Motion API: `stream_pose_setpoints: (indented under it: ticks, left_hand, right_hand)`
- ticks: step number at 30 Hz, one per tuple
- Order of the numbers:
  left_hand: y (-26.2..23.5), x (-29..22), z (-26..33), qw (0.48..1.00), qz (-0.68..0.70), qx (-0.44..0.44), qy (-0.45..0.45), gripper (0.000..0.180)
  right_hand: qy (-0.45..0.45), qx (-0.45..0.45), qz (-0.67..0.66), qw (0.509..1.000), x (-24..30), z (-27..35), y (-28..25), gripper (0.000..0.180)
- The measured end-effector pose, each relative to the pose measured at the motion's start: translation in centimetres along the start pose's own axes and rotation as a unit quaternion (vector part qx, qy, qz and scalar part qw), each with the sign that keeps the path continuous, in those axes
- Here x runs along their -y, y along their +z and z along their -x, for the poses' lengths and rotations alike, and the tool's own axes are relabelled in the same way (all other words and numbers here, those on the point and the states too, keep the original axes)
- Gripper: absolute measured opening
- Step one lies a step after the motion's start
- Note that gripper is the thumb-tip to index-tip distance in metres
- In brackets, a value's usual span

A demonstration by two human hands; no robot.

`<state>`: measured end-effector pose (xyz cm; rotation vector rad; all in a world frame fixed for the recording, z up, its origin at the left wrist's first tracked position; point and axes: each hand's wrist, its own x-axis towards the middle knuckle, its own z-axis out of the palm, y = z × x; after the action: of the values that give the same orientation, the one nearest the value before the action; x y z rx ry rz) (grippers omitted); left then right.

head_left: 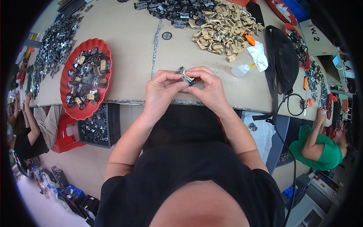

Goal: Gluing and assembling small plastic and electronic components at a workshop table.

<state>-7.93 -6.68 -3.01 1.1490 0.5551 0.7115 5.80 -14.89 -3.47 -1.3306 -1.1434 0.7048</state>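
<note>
Between the fingertips of both hands, over the table's near edge, is a small toy car part (184,75) with a tan piece on a dark chassis. My left hand (162,90) pinches it from the left, thumb and forefinger closed. From the other side my right hand (208,87) grips it the same way. Fingers cover much of it. Beyond the hands, a loose black wheel (166,35) lies on the table (128,49). A heap of tan plastic parts (223,32) sits at the far right, beside a pile of black wheeled chassis (179,9).
A red scalloped basket (64,85) of assembled parts stands left, near small grey parts (55,45). On the right are a white squeeze bottle (240,70), tissue (258,56), orange tool (249,38) and black bag (285,62) with a cable. Co-workers sit on both sides.
</note>
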Motion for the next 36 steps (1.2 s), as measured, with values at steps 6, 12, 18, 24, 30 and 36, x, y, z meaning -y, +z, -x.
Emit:
stream_pose_setpoints:
  ticks: [6, 12, 18, 24, 30, 36]
  left_hand:
    - [0.3, -0.7, 0.4, 0.979, -0.184, -0.001, 0.089, 0.027]
    - [-0.8, -2.8, -1.6, 0.880, -0.399, 0.170, 0.191, 0.031]
    - [-0.7, -3.2, -3.3, 0.838, -0.442, 0.243, 0.208, 0.026]
    - [-0.5, -3.1, -4.5, 0.799, -0.479, 0.295, 0.211, 0.023]
    - [-1.1, -1.6, -5.0, 0.813, -0.416, 0.321, 0.250, 0.021]
    - [-0.8, -1.1, -5.5, 0.818, -0.399, 0.327, 0.256, 0.023]
  right_hand:
    - [-0.011, 0.020, 0.015, 1.000, 0.6, 0.2, -0.9, 0.029]
    - [-0.014, 0.063, 0.026, 0.998, 0.7, 0.6, -2.0, 0.030]
    - [-0.018, 0.062, 0.056, 0.996, 0.7, 0.4, -2.7, 0.027]
    - [-0.056, 0.096, 0.131, 0.985, 0.3, 0.1, -3.4, 0.027]
    - [-0.060, 0.092, 0.096, 0.989, 0.2, 0.1, -3.0, 0.026]
    - [-0.073, 0.081, 0.115, 0.987, -0.1, 0.6, -3.4, 0.024]
